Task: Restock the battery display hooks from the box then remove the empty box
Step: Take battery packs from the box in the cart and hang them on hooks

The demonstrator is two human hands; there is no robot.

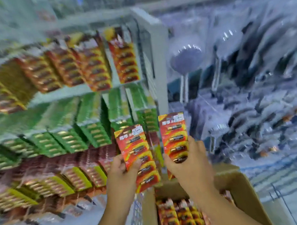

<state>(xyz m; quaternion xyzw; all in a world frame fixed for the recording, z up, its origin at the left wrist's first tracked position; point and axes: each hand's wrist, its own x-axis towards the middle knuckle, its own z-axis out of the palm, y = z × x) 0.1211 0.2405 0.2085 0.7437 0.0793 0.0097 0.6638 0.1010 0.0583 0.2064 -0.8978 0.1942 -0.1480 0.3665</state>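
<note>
My left hand (122,173) grips a red and yellow battery card (136,151) by its left edge, thumb across the front. My right hand (189,163) holds a second red battery card (173,133) upright, fingers wrapped round its lower part. Both cards hang in the air above an open cardboard box (247,193) that stands below my wrists. Inside the box lie several rows of red battery cards (183,218). The display hooks to the left carry red battery cards (124,63) in the top row and green battery cards (89,127) below them. The picture is motion-blurred.
A white upright post (155,55) divides the battery display from a section of bagged shower heads (186,59) and dark hoses on the right. Lower hooks at the left hold pink and yellow-green packs (68,178). Pale floor shows at the bottom left.
</note>
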